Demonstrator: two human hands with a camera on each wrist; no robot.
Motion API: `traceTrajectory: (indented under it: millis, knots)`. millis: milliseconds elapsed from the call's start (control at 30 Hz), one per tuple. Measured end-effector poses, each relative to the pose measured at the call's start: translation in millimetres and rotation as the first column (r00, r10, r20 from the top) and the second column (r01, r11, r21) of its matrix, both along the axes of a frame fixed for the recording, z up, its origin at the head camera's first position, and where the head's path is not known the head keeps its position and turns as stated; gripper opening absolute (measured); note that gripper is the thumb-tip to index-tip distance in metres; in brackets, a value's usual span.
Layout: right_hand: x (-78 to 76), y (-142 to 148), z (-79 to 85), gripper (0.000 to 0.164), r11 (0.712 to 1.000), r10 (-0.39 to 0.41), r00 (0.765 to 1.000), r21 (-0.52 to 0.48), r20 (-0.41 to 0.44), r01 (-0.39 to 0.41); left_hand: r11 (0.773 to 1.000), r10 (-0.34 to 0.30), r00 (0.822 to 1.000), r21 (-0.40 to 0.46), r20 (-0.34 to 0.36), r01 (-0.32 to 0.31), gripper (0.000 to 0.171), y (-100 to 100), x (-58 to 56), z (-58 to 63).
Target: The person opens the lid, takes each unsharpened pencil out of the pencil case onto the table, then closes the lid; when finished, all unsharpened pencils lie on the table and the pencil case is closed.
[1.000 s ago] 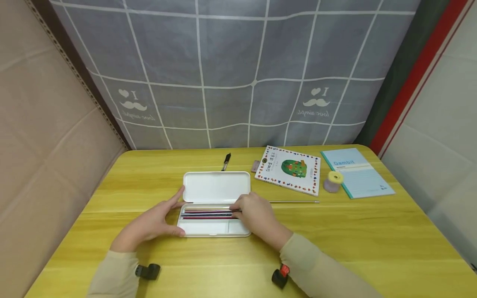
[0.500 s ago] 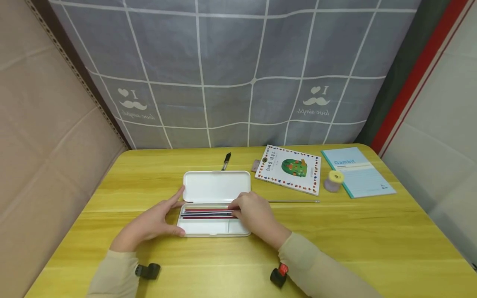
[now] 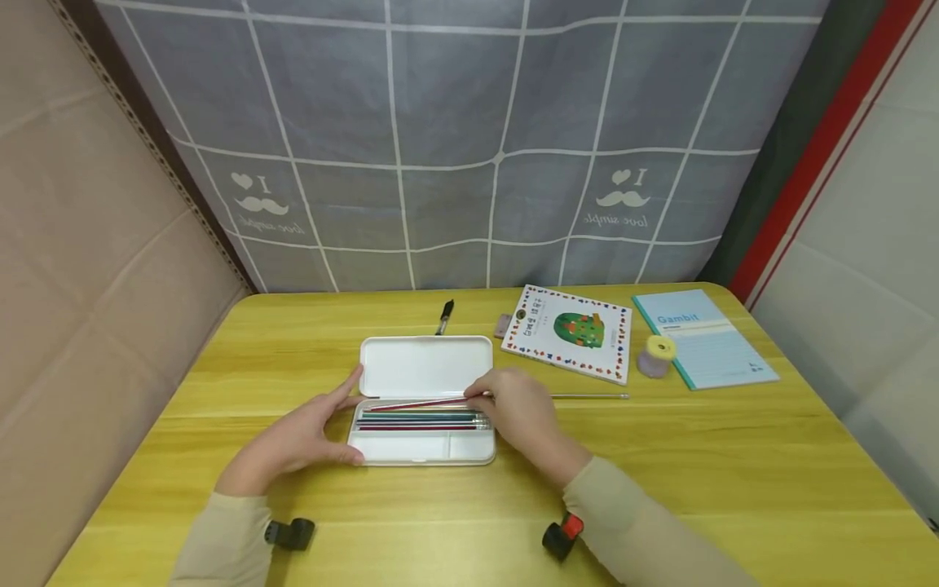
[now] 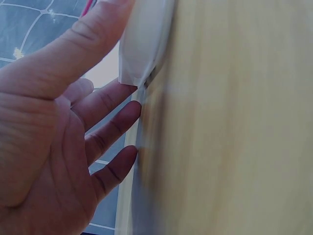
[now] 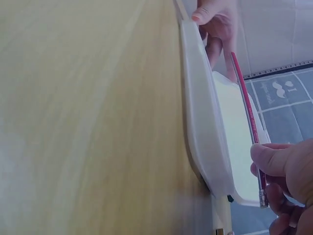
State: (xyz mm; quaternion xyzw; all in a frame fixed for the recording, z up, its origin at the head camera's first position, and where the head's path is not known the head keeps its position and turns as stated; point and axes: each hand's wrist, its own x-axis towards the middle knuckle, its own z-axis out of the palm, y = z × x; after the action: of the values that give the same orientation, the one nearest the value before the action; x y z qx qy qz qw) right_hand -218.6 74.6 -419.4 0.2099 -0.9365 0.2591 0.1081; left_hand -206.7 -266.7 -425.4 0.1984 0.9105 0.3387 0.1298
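Note:
In the head view an open white pencil case lies on the table, its lid folded back. Several pencils lie side by side in its long compartment. My right hand pinches a red striped pencil near its eraser end and holds it over the back of the case. The right wrist view shows this pencil raised between thumb and fingers. My left hand spreads round the case's left end, thumb at the front corner. Its extended fingers touch the case's edge in the left wrist view.
Behind the case lies a black-capped pen. Another pencil extends right from behind the case. A picture book, a small eraser-like block, a yellow-lidded round container and a blue notebook lie at the back right.
My right hand has lifted the red pencil from among the others and moved it slightly back and right. The ends of the remaining pencils now show. The left hand has not moved.

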Motion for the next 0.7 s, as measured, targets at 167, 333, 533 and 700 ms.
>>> traceTrajectory:
  millis: [167, 333, 533, 700]
  knots:
    - [-3.5, 11.9, 1.4, 0.009, 0.999, -0.030, 1.000, -0.037, 0.002, 0.030, 1.000, 0.005, 1.000, 0.003, 0.013, -0.005, 0.132, -0.1, -1.1, 0.0]
    - [-4.5, 24.0, 3.4, 0.008, 0.997, -0.058, 0.998, -0.042, -0.005, 0.058, 1.000, 0.001, 1.000, 0.009, 0.015, -0.002, 0.132, 0.4, -0.8, 1.3]
    - [-4.5, 43.7, 1.4, 0.009, 0.997, -0.078, 0.997, -0.023, -0.016, 0.078, 1.000, -0.001, 1.000, 0.004, 0.009, 0.001, 0.131, 0.5, -0.6, 2.1]
    - [-5.7, 62.0, 0.5, 0.008, 0.996, -0.089, 0.996, -0.029, -0.031, 0.088, 1.000, -0.002, 1.000, 0.006, 0.010, 0.002, 0.131, -0.8, -1.3, 1.8]
